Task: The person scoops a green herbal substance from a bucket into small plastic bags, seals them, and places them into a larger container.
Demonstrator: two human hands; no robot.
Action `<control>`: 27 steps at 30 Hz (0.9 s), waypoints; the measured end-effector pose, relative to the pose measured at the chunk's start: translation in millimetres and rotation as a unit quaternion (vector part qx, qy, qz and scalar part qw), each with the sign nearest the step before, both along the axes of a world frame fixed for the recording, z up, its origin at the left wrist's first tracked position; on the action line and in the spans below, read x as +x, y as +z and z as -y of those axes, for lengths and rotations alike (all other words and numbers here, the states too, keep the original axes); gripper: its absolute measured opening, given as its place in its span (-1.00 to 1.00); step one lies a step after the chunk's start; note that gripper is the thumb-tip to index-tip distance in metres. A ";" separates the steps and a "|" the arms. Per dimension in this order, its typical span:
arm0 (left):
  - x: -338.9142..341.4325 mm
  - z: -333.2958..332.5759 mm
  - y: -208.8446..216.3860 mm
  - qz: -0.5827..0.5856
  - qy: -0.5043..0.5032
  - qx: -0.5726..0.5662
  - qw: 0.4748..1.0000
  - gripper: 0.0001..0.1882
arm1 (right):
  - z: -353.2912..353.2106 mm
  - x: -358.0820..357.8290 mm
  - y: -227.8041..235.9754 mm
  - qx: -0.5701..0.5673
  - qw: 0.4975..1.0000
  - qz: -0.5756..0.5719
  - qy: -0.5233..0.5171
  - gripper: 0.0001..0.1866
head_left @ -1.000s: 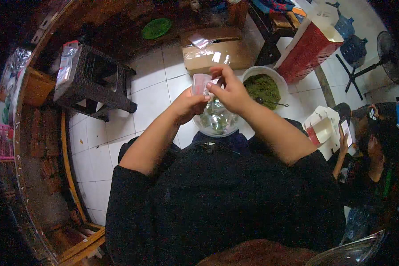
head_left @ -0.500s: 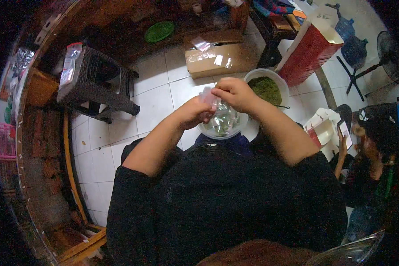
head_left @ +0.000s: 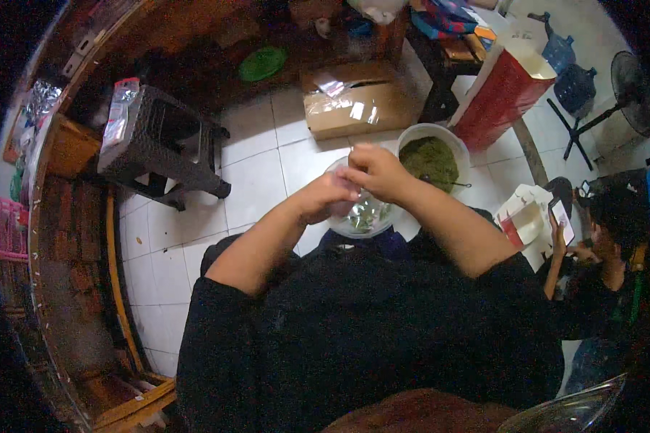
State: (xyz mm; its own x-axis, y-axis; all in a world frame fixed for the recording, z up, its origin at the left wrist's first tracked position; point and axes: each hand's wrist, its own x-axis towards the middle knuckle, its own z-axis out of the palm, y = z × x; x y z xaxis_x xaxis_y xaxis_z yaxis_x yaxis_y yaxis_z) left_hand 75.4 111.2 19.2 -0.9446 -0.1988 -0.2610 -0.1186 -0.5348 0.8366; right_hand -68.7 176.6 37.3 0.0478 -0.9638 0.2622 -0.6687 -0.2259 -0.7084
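My left hand is closed on a small clear plastic bag, which is mostly hidden by my fingers. My right hand meets it from the other side, thumb and fingers pinched together at the top of the bag. Both hands are over a translucent tub on the floor between my knees. Small shiny packets with something green in them lie inside this tub. To the right is a whitish bucket holding a crumbly green dry material, with a thin-handled spoon resting in it.
A taped cardboard box stands ahead, beside a tall red-and-white carton. At left is a dark plastic stool with plastic packs on it. Another person sits at right holding a phone. Farther right stands a fan.
My hands have come closer together and a little lower, and the bag is more covered by my fingers. The view has shifted slightly.
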 end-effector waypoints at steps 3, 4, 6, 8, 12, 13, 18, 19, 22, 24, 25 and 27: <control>5.6 11.4 -14.3 0.062 -0.011 -0.074 0.995 -0.70 | 1.7 0.6 3.5 0.034 0.999 0.029 0.029 -0.69; 4.2 12.5 -25.6 0.012 -0.001 -0.044 0.999 -0.69 | 1.9 -0.8 2.9 0.027 0.998 0.038 0.041 -0.71; 3.9 12.3 -2.4 0.024 0.003 -0.029 0.999 -0.72 | -1.5 -8.9 10.6 0.017 0.998 0.027 0.047 -0.75; 2.4 9.5 13.2 0.016 -0.003 -0.030 0.999 -0.76 | -5.6 -12.2 20.2 -0.006 1.000 0.001 0.014 -0.78; -1.9 12.2 9.5 0.024 -0.011 -0.119 0.992 -0.81 | -2.3 -15.2 30.6 -0.080 0.991 0.022 -0.102 -0.82; -4.3 10.3 8.8 0.029 -0.002 -0.148 0.989 -0.82 | -2.8 -19.0 29.4 -0.097 0.981 0.070 -0.152 -0.82; -6.2 19.0 2.0 0.099 0.042 -0.146 0.983 -0.82 | 1.1 -37.9 26.0 -0.012 0.936 0.289 -0.203 -0.85; -7.0 26.6 0.1 0.098 0.098 -0.268 0.953 -0.81 | 1.9 -39.8 21.6 -0.014 0.935 0.289 -0.204 -0.85; -6.5 35.0 7.6 0.103 0.251 -0.240 0.932 -0.76 | -0.2 -33.9 12.5 -0.002 0.929 0.334 -0.159 -0.85; -11.0 30.5 23.9 0.067 0.261 -0.226 0.936 -0.75 | -0.6 -32.1 0.9 -0.002 0.939 0.326 -0.108 -0.87; -11.8 28.7 26.6 0.070 0.209 -0.248 0.943 -0.72 | 0.7 -33.1 -6.5 -0.003 0.955 0.285 -0.081 -0.87; -20.1 16.0 36.6 0.060 0.137 -0.269 0.951 -0.66 | 4.3 -25.9 -21.9 0.035 0.921 0.380 -0.085 -0.88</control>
State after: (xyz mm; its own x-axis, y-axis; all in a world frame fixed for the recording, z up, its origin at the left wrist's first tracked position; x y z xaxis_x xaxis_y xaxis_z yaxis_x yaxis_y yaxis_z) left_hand 55.3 95.2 55.8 -0.8076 -0.5690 -0.1547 -0.1489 -0.0570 0.9872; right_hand -94.6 172.2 15.4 -0.2769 -0.9562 0.0949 0.0035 -0.0998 -0.9950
